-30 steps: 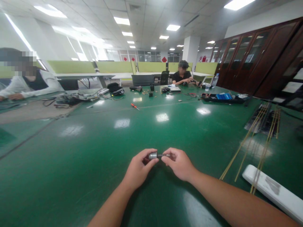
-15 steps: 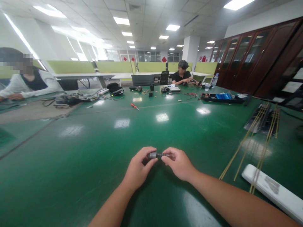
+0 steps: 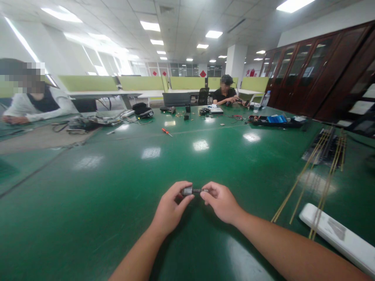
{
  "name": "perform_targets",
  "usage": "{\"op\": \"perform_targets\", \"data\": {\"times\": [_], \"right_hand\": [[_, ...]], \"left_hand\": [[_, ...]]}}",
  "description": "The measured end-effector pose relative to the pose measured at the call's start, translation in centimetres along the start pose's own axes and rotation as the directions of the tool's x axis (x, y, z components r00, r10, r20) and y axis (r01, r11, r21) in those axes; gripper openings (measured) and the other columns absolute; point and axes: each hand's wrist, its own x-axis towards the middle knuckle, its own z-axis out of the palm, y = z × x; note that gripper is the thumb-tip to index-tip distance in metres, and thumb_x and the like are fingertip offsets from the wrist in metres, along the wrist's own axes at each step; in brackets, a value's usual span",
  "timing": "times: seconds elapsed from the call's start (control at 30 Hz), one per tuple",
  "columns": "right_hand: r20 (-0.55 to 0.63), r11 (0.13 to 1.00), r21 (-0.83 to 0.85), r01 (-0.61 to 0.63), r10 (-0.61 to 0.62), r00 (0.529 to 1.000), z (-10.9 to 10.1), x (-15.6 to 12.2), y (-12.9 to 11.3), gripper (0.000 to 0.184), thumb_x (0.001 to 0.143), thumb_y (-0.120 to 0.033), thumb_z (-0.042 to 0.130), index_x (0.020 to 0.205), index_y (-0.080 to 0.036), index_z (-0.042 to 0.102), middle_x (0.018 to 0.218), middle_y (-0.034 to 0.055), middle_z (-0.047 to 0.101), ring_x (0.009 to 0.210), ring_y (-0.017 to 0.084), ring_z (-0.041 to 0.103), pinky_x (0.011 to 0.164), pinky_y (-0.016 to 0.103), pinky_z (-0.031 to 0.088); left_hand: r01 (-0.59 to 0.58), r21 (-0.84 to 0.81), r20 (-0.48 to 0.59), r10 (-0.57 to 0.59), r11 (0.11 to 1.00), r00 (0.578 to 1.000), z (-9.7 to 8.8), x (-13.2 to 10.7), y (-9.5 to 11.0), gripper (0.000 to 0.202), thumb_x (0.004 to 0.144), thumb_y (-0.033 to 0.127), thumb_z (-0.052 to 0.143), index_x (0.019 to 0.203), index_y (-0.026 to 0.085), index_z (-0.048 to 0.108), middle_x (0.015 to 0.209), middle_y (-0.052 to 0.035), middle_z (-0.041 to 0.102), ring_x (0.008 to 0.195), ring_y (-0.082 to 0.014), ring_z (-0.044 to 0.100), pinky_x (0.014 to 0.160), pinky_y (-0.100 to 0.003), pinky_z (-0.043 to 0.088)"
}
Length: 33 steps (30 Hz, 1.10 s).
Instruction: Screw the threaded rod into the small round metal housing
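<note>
My left hand (image 3: 172,205) is closed round a short silver metal cylinder (image 3: 188,190), held level a little above the table, thumb below and fingers above. From the cylinder's right end a thin dark rod (image 3: 197,190) runs across to my right hand (image 3: 221,201). The thumb and fingers of that hand pinch the rod's far end. Whether rod and cylinder are one piece or two cannot be made out. Beneath both hands lies the shiny green tabletop (image 3: 123,187).
A red screwdriver (image 3: 166,132) lies ahead on the table. To the right are long yellowish rods (image 3: 304,171) and a white elongated case (image 3: 336,234). A black tray (image 3: 275,124) with blue items stands farther back. Two people sit across the table, left and far right.
My left hand and the cylinder have shifted slightly left, and a little more of the rod shows between my hands. The person on the left has moved slightly.
</note>
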Motion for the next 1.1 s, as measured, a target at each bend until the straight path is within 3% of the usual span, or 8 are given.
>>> {"op": "perform_targets", "data": {"times": [0.53,1.1], "right_hand": [[-0.027,1.0,0.013,-0.015,0.015,1.0,-0.03,-0.29,-0.7,0.016,0.084,-0.032,0.061,0.086,-0.017,0.062,0.065,-0.0017,0.06,0.06,0.013,0.059,0.057,0.023,0.043],[-0.036,0.999,0.036,-0.003,0.005,0.999,-0.31,0.07,0.2,0.016,0.085,-0.032,0.061,0.088,-0.016,0.062,0.062,-0.0014,0.06,0.059,0.013,0.058,0.058,0.024,0.042]], "left_hand": [[0.017,-0.025,-0.024,-0.017,1.0,1.0,-0.05,0.0,0.01,0.026,0.087,0.032,0.061,0.111,0.023,0.064,0.112,-0.0057,0.065,0.1,-0.0205,0.062,0.083,-0.032,0.053],[0.032,-0.045,-0.035,-0.034,0.998,0.999,0.1,0.0,-0.46,0.026,0.086,0.029,0.062,0.112,0.026,0.064,0.114,-0.0035,0.064,0.101,-0.0191,0.061,0.083,-0.031,0.051]]}}
